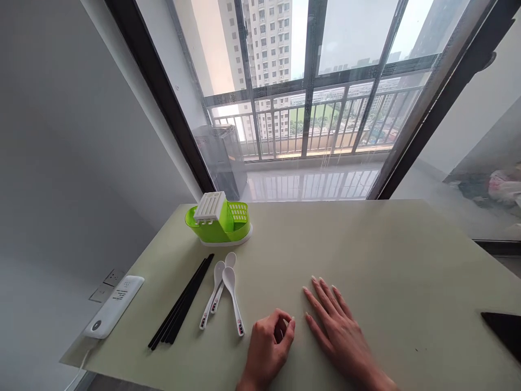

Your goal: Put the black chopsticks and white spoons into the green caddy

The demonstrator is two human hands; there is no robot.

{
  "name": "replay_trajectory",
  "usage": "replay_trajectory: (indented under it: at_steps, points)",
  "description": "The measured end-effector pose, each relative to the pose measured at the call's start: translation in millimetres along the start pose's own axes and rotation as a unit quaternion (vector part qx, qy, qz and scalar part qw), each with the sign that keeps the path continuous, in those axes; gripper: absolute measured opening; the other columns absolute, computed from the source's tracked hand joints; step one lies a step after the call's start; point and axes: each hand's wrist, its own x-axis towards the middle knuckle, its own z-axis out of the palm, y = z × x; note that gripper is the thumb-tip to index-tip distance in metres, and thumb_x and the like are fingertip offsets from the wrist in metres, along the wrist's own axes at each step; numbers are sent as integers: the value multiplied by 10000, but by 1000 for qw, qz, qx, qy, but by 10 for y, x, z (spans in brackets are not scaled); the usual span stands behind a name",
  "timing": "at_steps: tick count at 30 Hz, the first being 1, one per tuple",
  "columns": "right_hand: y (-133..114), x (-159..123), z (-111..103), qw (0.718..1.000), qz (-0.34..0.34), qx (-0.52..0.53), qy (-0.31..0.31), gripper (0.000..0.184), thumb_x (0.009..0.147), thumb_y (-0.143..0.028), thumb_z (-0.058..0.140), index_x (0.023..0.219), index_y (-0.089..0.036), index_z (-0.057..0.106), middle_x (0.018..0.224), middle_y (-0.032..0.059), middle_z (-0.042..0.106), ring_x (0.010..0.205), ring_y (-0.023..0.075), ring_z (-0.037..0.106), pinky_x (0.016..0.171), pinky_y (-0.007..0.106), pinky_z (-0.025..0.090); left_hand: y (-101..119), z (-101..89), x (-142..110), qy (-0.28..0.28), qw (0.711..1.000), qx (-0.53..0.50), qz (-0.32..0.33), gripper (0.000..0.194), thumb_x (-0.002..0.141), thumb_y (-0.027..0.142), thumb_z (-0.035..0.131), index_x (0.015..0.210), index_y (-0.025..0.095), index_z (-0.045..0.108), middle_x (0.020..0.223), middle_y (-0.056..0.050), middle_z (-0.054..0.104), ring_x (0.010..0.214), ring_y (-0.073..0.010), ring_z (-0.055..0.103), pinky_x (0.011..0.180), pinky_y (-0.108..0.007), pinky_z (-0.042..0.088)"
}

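Note:
My left hand (272,345) rests on the table with its fingers curled in and the thumb close to the index fingertip; I see nothing in it. Just left of it lie three white spoons, the nearest spoon (233,296) with its dark-marked handle end toward me. My right hand (337,330) lies flat, palm down, fingers stretched over the bare tabletop. Farther left is a bundle of black chopsticks (183,304), side by side on a slant. Behind the spoons stands a green utensil holder (220,231) with a white slatted piece on top and a white base.
The pale green table (366,244) reaches to a glass sliding door. A white power strip (116,305) with a cable lies on its left edge, near the wall socket (114,277). A dark pointed object (504,328) sits at the right edge.

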Motion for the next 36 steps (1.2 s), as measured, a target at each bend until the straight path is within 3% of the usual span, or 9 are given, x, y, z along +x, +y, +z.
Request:
replay_trajectory:
  at_steps: [23,32,36]
  points:
    - [0,1,3,999,21,26,3,579,1047,-467,444,1592,-294,357,1681,4,266,1550,246,256,1272,497,246,-17,6,1,15,1000,-8,7,282,975,426,546,854,205,672,607,17,620,537,-117,531,518,-212,387]
    - [-47,-74,42,999,23,24,15,600,1038,-455,447,1608,-320,314,1681,-6,272,1541,261,281,1265,510,261,4,5,-35,-9,1000,-11,-11,298,971,443,530,862,205,672,640,1,642,569,-123,537,542,-225,386]
    - [-56,-128,54,1000,16,18,9,607,1035,-450,458,1609,-316,312,1685,1,257,1544,263,273,1258,513,279,41,-93,-151,-55,998,-38,-21,311,966,454,542,843,198,670,622,15,611,555,-109,488,524,-216,360]
